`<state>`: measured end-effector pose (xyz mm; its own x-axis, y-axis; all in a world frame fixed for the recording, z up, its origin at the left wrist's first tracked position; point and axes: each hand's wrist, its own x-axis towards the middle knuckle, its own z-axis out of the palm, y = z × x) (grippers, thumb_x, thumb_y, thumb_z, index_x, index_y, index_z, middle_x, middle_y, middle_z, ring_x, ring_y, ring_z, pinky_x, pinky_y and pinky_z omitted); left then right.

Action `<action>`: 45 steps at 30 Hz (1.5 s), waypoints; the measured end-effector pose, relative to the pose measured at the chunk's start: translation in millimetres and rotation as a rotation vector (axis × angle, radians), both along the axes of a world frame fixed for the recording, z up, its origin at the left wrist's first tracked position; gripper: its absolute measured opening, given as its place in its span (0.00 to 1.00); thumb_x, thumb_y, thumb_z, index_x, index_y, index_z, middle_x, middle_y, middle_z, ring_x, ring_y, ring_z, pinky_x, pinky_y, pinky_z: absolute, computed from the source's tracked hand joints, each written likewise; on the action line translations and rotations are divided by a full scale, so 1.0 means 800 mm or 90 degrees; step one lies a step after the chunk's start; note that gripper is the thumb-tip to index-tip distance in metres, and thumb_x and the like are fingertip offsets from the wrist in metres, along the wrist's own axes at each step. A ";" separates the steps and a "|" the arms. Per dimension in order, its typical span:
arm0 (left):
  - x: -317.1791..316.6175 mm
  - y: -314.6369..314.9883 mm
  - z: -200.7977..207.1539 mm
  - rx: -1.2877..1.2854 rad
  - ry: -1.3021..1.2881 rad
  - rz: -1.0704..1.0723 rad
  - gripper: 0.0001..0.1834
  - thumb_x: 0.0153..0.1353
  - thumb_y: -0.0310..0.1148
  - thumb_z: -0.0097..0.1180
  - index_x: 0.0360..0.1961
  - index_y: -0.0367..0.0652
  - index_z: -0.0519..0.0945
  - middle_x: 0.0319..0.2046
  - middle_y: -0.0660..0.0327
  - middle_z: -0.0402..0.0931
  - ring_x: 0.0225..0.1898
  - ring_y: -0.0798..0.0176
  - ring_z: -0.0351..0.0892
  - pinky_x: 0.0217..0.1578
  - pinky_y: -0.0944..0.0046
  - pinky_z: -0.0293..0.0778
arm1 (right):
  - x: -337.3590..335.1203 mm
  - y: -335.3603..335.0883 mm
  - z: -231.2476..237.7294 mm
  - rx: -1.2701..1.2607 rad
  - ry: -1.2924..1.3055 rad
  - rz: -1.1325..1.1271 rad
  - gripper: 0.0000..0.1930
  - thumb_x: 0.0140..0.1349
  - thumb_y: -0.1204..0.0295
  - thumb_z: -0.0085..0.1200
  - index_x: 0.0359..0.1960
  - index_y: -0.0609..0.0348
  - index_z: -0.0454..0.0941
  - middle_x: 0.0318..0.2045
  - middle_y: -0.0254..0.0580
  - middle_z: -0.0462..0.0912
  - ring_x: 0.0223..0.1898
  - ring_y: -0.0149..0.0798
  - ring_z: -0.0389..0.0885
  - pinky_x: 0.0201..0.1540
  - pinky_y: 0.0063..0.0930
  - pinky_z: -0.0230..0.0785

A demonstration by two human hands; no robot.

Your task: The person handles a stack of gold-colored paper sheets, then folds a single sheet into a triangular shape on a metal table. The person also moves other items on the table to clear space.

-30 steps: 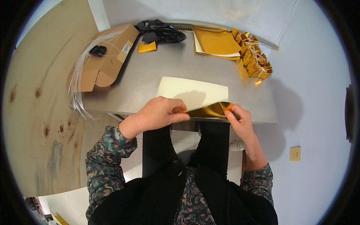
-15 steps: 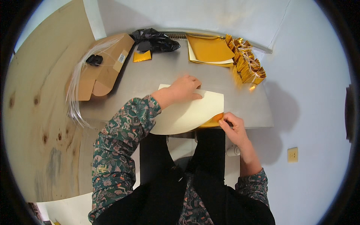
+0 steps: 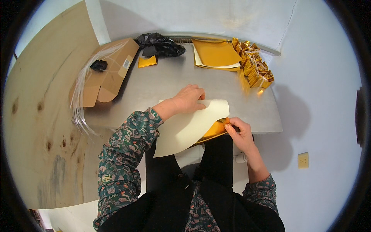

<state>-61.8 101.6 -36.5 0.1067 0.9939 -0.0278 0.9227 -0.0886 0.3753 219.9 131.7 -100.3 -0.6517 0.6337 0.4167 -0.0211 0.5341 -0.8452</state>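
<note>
A large cream sheet of paper (image 3: 185,127) lies at the table's near edge, its near part hanging over my lap. Its right side curls up, and shiny gold paper (image 3: 211,131) shows beneath; whether that is its underside or another sheet I cannot tell. My left hand (image 3: 189,99) is closed at the sheet's far edge, fingers bent and thumb on the cream face. At the right corner, my right hand (image 3: 239,132) pinches the gold paper between thumb and fingers.
Gold and cream sheets (image 3: 216,54) are stacked at the back, beside bundled folded gold paper (image 3: 257,71). A small gold packet (image 3: 147,62) lies near a black plastic bag (image 3: 162,44). A cardboard box (image 3: 106,75) with clear strips (image 3: 79,96) stands left, by a wooden board (image 3: 46,116).
Both paper and left hand have come nearer to me, so more of the sheet hangs past the table edge. More gold shows at the right. My right hand keeps its pinch.
</note>
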 end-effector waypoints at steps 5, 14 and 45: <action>0.004 -0.007 -0.002 -0.009 -0.086 0.021 0.18 0.60 0.38 0.66 0.46 0.39 0.79 0.45 0.50 0.80 0.52 0.46 0.77 0.55 0.53 0.74 | 0.001 0.002 -0.001 -0.117 0.005 0.000 0.06 0.70 0.74 0.60 0.40 0.64 0.78 0.38 0.36 0.82 0.36 0.28 0.75 0.41 0.22 0.70; 0.023 -0.083 0.009 0.035 -0.517 0.012 0.14 0.64 0.25 0.63 0.50 0.37 0.77 0.42 0.57 0.82 0.43 0.64 0.80 0.48 0.62 0.77 | -0.012 0.002 0.023 0.084 0.129 -0.081 0.04 0.68 0.74 0.60 0.39 0.59 0.79 0.60 0.49 0.79 0.62 0.42 0.73 0.70 0.44 0.57; 0.047 -0.156 0.039 0.185 -0.423 -0.011 0.08 0.68 0.33 0.64 0.37 0.39 0.85 0.28 0.54 0.82 0.27 0.56 0.81 0.29 0.61 0.75 | -0.049 -0.073 0.110 0.071 0.011 -0.031 0.09 0.62 0.80 0.65 0.44 0.61 0.84 0.37 0.42 0.86 0.40 0.37 0.84 0.46 0.29 0.75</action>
<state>-24.0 -22.8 -5.1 0.0254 0.9494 0.3130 0.5058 -0.2823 0.8151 180.5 73.3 -12.3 -0.6142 0.6133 0.4966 -0.0069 0.6251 -0.7805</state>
